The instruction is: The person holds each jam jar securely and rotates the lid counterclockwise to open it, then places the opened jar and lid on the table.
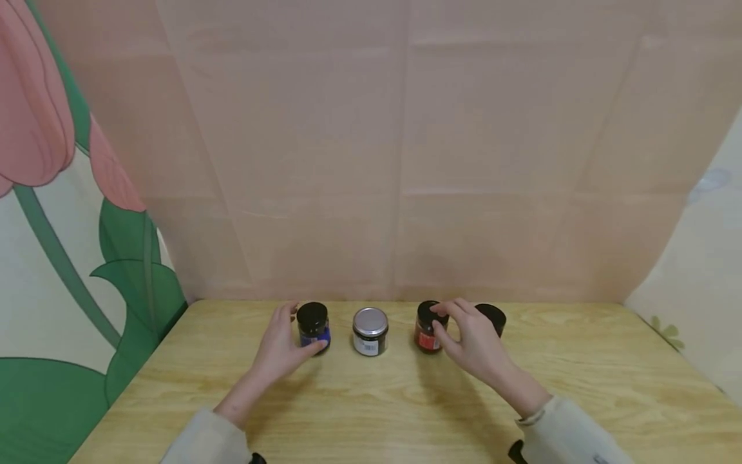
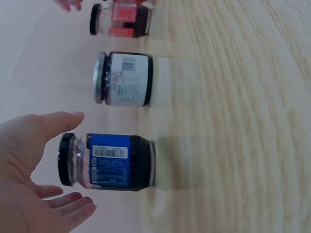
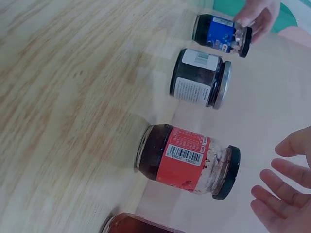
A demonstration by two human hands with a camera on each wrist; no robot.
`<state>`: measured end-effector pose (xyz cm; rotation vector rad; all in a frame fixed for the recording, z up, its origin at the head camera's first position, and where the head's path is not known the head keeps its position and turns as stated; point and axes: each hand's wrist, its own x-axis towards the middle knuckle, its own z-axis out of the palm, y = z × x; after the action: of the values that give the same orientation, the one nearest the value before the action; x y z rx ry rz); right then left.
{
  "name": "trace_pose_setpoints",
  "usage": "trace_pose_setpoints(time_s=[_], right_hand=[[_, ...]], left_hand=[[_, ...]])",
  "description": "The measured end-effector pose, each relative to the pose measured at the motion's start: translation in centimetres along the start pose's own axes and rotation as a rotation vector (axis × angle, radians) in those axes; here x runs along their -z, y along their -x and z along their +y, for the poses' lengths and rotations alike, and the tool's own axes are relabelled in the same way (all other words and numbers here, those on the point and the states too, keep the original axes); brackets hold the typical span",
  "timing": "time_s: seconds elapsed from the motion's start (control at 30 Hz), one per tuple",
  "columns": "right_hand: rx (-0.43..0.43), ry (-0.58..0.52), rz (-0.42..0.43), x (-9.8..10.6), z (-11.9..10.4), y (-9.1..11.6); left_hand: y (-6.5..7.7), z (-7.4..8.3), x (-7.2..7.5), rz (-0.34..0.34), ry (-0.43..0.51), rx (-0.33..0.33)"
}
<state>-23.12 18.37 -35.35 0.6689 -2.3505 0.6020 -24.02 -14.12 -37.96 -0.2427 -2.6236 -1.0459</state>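
Note:
A blue-labelled glass jar [image 2: 110,162] with a black lid stands at the left of a row. Around its lid end my left hand [image 1: 281,348] spreads thumb and fingers, apart from the glass in the left wrist view. My right hand [image 1: 472,338] hovers by the black lid of a red-labelled jar [image 3: 182,160], its fingers slightly bent and a gap showing between them and the lid. Between these two stands a white-labelled jar [image 1: 370,332] with a silver lid. Behind my right hand is another black-lidded jar [image 1: 491,316], mostly hidden.
All the jars stand near the back edge of a wood-grain table [image 1: 371,412]. A pinkish cloth [image 1: 394,161] hangs behind it. To the left is a wall panel with printed tulips [image 1: 35,96].

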Motion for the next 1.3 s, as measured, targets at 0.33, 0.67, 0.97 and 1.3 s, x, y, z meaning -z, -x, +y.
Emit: trace_pose_setpoints(time_s=[0.33,0.67,0.97,1.3], right_hand=[[0.007,0.010,0.008,0.3,0.0,0.4],[0.024,0.013,0.014,0.6,0.0,0.6],[-0.006,0.006,-0.019,0.8,-0.5,1.0],[0.053,0.034,0.025,0.8,-0.9,1.8]], left_hand=[[-0.1,-1.6,-1.0,-0.063,0.123,0.139],[-0.2,-2.3,-1.8,-0.091,0.226,0.166],[0.1,-2.9,-2.6,-0.101,0.251,0.182],[0.0,-2.8,-3.3,-0.080,0.226,0.163]])
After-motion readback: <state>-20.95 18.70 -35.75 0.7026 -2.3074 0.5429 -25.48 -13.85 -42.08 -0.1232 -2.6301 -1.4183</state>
